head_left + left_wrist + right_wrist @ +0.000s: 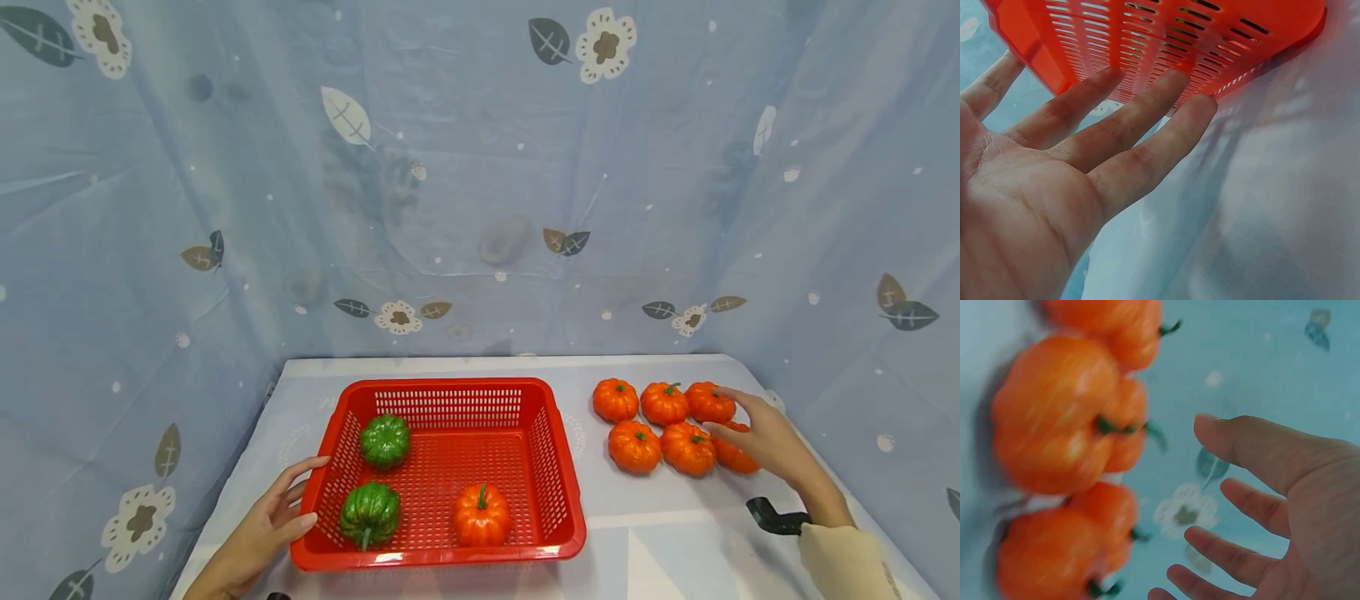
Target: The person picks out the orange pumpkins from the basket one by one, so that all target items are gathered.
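Observation:
A red plastic basket (525, 500) with slotted walls stands in the middle of the table. My left hand (258, 525) is at its left side, fingers extended against the wall and rim; the left wrist view shows straight fingers (1141, 169) close under the slotted side. Inside the basket lie a ribbed green pepper (385, 441), a second green pepper (371, 512) and a small orange pumpkin (482, 515). My right hand (768, 437) hovers over the right end of a group of orange pumpkins (634, 447), its fingers spread and holding nothing in the right wrist view.
The pumpkins sit in two rows to the right of the basket, on a pale patterned tablecloth (600, 542). Blue floral curtains (465, 208) hang behind the table and along both sides.

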The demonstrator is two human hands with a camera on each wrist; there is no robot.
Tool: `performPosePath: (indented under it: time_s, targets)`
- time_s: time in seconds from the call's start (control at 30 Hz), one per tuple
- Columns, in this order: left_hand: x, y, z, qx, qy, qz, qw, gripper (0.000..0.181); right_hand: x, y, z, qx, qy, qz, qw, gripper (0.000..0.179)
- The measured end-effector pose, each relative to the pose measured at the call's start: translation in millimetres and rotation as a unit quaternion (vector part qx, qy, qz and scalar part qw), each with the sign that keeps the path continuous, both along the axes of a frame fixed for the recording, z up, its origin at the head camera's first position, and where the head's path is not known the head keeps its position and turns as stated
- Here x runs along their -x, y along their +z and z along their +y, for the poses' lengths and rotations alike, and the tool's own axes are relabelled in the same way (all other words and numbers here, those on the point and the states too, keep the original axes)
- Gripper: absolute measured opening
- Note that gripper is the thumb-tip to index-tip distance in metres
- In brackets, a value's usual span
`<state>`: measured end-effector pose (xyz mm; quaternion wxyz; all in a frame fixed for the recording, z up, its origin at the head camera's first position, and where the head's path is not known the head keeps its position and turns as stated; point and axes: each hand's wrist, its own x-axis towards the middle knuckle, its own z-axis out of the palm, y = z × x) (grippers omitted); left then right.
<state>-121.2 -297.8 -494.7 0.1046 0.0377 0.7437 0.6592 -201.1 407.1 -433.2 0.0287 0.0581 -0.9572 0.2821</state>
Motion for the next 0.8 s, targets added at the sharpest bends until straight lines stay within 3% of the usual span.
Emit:
performPosePath:
  time_s: [0.13, 0.4, 0.8]
  targets:
    - [0.5, -0.2, -0.6, -0.001, 0.001, 0.001, 1.0000, 0.067, 4.0, 13.7, -24.9, -0.001, 0.040, 0.037, 0.9985, 0.071]
    - [-0.9, 0.6, 1.6, 0.001, 0.007, -0.003, 1.0000, 0.068, 8.0, 32.3, -77.2, 0.000, 0.095, 0.064, 0.9934, 0.068]
    - [-0.3, -3.1, -1.9, -0.015, -0.020, 0.022, 0.9994, 0.065, 13.2, 47.3, -158.6, 0.021, 0.212, 0.067, 0.9748, 0.066]
